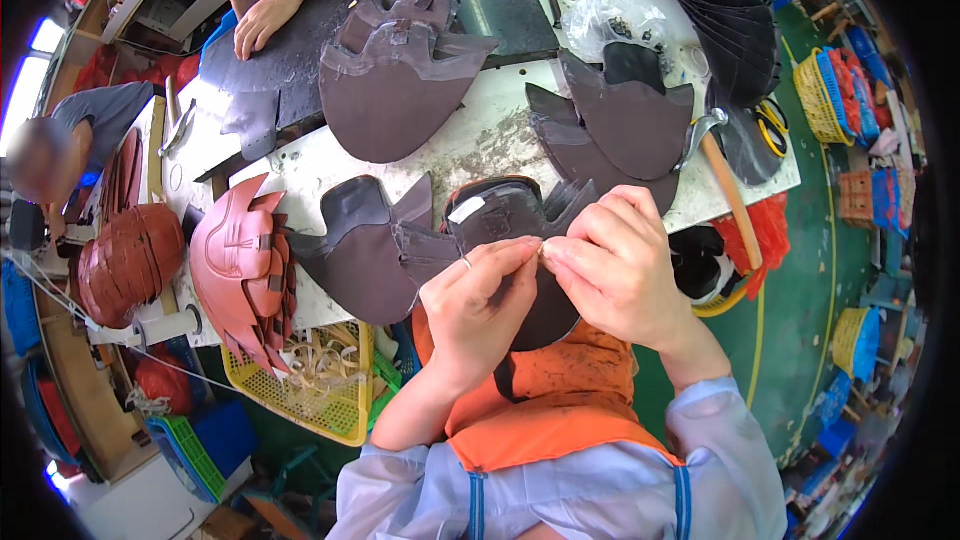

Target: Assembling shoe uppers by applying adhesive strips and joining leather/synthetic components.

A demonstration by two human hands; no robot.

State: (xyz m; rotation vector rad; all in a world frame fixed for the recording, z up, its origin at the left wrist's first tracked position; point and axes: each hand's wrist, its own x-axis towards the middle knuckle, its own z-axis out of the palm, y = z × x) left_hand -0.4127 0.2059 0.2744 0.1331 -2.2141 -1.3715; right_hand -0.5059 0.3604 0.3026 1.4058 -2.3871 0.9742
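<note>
My left hand (482, 302) and my right hand (622, 270) meet fingertip to fingertip above my lap. Both pinch at a tiny pale thing (542, 250), too small to name. Just beneath them lies a dark brown shaped leather piece (495, 215) with a black upper part and a white patch. Its lower part rests over my orange apron (560, 420) and is partly hidden by my hands. On the table to the left of it is another dark leather piece (365, 260). A ring shows on a finger of my left hand.
More dark pieces (400, 100) lie on the white table (500, 145). A wooden-handled hammer (730, 195) and yellow-handled scissors (770, 128) sit at the right. Reddish-brown pieces (240, 260) are stacked left, above a yellow basket (300, 395). Another person's hand (270, 20) rests on a black board (500, 0).
</note>
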